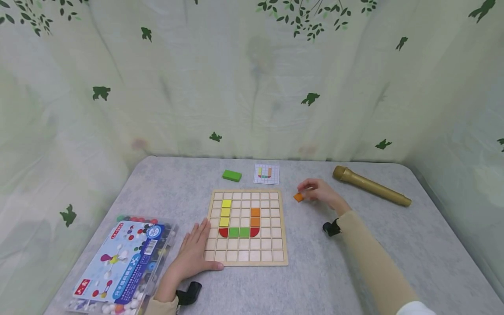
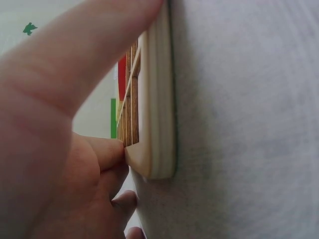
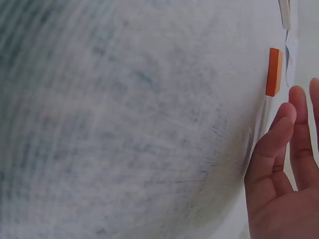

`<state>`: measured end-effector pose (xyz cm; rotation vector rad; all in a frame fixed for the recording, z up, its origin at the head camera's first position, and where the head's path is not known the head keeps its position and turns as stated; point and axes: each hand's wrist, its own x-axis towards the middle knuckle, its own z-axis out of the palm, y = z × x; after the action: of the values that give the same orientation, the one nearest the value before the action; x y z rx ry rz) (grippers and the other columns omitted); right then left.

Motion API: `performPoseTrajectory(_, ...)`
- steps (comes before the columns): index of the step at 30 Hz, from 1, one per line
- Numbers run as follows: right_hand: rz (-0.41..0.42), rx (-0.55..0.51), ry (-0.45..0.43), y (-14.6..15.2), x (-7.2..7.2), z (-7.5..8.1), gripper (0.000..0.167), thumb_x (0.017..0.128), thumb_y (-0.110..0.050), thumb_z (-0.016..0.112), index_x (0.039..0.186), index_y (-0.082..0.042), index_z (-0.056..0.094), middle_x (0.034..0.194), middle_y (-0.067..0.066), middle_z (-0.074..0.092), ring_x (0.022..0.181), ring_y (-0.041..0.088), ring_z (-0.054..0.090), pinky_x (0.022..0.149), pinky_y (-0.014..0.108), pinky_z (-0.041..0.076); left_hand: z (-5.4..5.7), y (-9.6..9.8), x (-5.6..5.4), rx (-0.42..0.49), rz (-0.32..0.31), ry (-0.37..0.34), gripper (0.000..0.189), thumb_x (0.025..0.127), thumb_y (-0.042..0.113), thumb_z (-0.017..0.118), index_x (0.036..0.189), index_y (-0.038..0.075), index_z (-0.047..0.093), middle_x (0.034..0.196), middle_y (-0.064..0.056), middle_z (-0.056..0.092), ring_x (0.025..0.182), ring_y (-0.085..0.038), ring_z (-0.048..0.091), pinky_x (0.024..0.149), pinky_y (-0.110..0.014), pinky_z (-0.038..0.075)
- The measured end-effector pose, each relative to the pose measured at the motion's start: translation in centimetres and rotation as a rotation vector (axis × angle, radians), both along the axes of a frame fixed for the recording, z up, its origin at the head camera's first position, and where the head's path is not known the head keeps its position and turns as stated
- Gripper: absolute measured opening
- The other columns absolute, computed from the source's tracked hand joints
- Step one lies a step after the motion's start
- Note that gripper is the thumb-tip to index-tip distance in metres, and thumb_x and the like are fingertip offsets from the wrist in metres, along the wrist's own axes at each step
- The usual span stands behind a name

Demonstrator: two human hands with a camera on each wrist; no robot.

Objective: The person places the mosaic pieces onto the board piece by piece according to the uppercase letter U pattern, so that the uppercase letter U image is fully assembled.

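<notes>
A wooden grid board (image 1: 265,256) holds a U of tiles: yellow tiles (image 1: 225,211) on the left, orange tiles (image 1: 255,217) on the right, green tiles (image 1: 239,232) between two rounded red tiles (image 1: 254,232). My left hand (image 1: 193,249) rests with straight fingers along the board's left edge, its thumb at the near corner. Right of the board, a loose orange block (image 1: 298,197) lies on the table. Beside it is my right hand (image 1: 320,192), fingers loosely bent; the right wrist view shows a gap between the fingertips (image 3: 285,124) and the block.
Behind the board lie a green block (image 1: 232,176) and a small pattern card (image 1: 266,174) showing a similar coloured U. A gold microphone-shaped rod (image 1: 372,186) lies at the back right. At the left stands a clear plastic box (image 1: 169,238) with a printed molecule-model sheet (image 1: 118,262).
</notes>
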<state>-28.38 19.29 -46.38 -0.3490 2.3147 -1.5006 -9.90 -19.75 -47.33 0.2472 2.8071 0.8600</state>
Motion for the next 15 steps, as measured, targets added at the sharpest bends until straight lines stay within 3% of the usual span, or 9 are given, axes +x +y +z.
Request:
performPoseTrajectory(8,0.034,0.092,0.067,-0.29,0.11,-0.40,0.028,0.081,0.010,0.057,0.108,0.006,0.063,0.112,0.019,0.061,0.085,0.022,0.054,0.069,0.029,0.046,0.06,0.03,0.03,-0.006,0.001,0.002,0.125,0.063,0.050,0.085,0.149,-0.008,0.015,0.157,-0.022,0.009,0.142,-0.043,0.003,0.110,-0.060,0.002)
performPoseTrajectory(15,0.069,0.175,0.148,-0.92,0.34,0.06,0.023,0.077,0.013,0.064,0.100,0.007,0.064,0.096,0.016,0.063,0.083,0.024,0.055,0.070,0.029,0.046,0.10,0.03,0.01,-0.002,0.000,-0.004,0.126,0.064,0.052,0.084,0.149,-0.008,0.014,0.157,-0.022,0.008,0.142,-0.043,0.002,0.110,-0.060,0.002)
